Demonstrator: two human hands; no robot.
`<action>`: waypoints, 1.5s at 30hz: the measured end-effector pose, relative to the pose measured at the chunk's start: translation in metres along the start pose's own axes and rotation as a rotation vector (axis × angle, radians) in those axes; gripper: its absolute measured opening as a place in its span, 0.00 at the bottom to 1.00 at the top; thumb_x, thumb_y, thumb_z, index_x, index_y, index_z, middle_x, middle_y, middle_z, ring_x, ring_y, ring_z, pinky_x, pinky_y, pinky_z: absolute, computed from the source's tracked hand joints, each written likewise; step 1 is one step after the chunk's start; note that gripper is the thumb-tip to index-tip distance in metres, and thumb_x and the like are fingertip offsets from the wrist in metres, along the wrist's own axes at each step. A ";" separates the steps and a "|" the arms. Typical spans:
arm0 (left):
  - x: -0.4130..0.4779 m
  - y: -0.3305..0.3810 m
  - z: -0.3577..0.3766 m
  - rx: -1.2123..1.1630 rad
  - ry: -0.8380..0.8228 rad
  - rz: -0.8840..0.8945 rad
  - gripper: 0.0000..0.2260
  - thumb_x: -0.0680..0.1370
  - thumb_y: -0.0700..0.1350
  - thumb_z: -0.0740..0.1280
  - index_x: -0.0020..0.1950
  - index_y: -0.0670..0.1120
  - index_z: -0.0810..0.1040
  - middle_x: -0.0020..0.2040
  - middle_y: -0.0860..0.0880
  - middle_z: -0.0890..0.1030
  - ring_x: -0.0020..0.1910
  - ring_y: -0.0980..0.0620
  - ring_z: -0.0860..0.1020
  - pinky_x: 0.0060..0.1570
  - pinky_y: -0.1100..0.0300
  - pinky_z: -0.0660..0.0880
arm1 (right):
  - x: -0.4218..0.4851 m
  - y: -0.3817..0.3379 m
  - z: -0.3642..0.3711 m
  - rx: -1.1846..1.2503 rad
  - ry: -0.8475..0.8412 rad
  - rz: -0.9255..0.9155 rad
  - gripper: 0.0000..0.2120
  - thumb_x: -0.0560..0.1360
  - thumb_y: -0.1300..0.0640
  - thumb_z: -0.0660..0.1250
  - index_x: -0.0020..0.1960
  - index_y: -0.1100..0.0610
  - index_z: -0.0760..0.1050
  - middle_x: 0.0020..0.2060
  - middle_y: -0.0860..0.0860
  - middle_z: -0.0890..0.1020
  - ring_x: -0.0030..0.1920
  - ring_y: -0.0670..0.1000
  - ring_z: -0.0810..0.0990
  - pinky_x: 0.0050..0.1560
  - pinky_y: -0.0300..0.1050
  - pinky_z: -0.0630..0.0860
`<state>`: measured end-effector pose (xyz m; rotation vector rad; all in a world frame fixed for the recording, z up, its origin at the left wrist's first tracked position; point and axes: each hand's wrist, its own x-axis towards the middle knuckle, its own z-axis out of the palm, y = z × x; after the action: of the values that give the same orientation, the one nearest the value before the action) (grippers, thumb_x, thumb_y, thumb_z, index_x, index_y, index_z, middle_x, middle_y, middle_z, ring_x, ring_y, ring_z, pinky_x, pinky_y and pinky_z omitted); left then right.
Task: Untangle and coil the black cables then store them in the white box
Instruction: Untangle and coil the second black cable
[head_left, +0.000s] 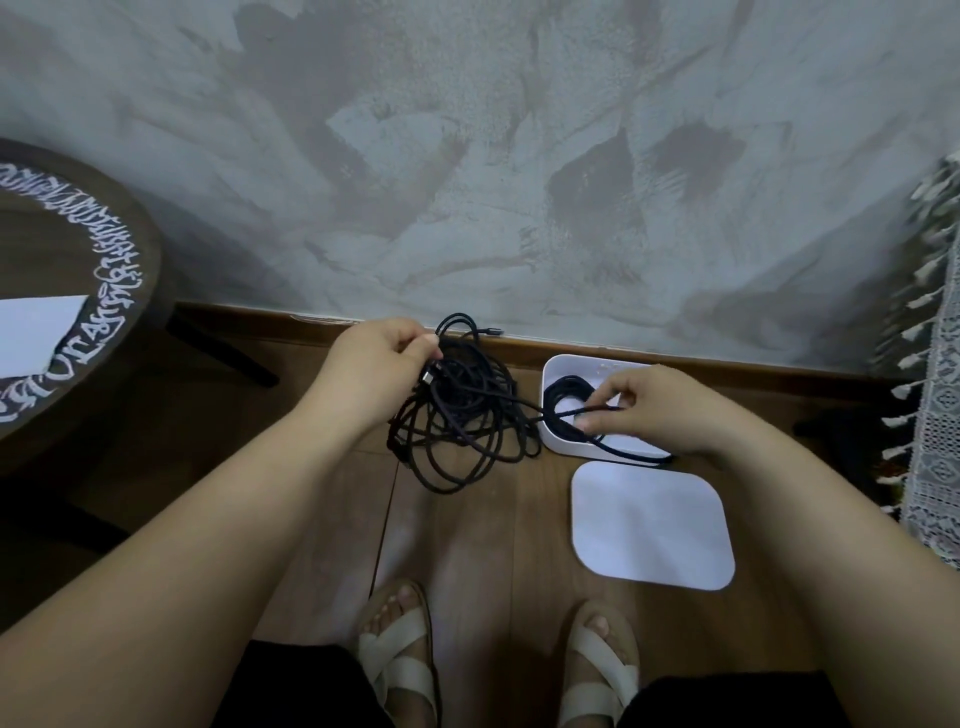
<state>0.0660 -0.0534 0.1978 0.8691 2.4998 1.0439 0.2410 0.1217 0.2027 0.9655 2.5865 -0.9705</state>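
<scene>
The tangled black cables (462, 415) hang in a loose mass at about ten o'clock from the white box (558, 364), their lower loops resting on the wooden floor (457, 545). The left hand (382, 353) grips the top of the bunch with fingers curled round several loops. This looks meant to keep the snarl lifted and steady so that one line can be drawn out of it.

The right hand (660, 405) hovers over the box and pinches a single cable strand (597, 410) between thumb and fingertips. That strand runs from the tangle at nine o'clock across the box's left rim. A coiled cable (563, 395) lies inside the box, so part of the storing seems done, while most of the cable remains knotted outside.

The box sits open against the foot of the wall (467, 156). Its lid (652, 525) lies flat at its six o'clock, probably set aside to keep the opening free. A round table (78, 260) stands at far nine o'clock and a lace cloth (935, 415) hangs at three.
</scene>
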 end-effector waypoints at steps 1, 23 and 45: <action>0.001 -0.001 -0.001 0.016 0.012 0.003 0.10 0.80 0.47 0.61 0.42 0.49 0.79 0.33 0.53 0.75 0.34 0.60 0.70 0.33 0.69 0.64 | 0.000 0.003 0.000 -0.081 -0.041 0.033 0.10 0.73 0.50 0.71 0.44 0.57 0.80 0.32 0.48 0.76 0.32 0.45 0.70 0.29 0.32 0.65; 0.024 -0.034 -0.018 -0.402 -0.084 -0.255 0.12 0.78 0.46 0.65 0.36 0.47 0.82 0.23 0.54 0.64 0.23 0.55 0.61 0.24 0.65 0.58 | 0.012 0.018 -0.003 -0.077 0.249 0.068 0.12 0.79 0.54 0.60 0.45 0.57 0.80 0.29 0.47 0.74 0.30 0.46 0.70 0.29 0.37 0.66; 0.021 -0.024 0.006 0.550 -0.323 -0.009 0.14 0.78 0.60 0.61 0.45 0.54 0.81 0.41 0.54 0.78 0.47 0.51 0.76 0.42 0.60 0.70 | 0.003 -0.006 -0.008 0.648 0.012 0.099 0.13 0.81 0.56 0.57 0.42 0.59 0.75 0.26 0.50 0.67 0.23 0.45 0.60 0.22 0.36 0.55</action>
<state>0.0427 -0.0505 0.1755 1.0645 2.5215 0.1706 0.2355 0.1248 0.2103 1.2173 2.2237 -1.8277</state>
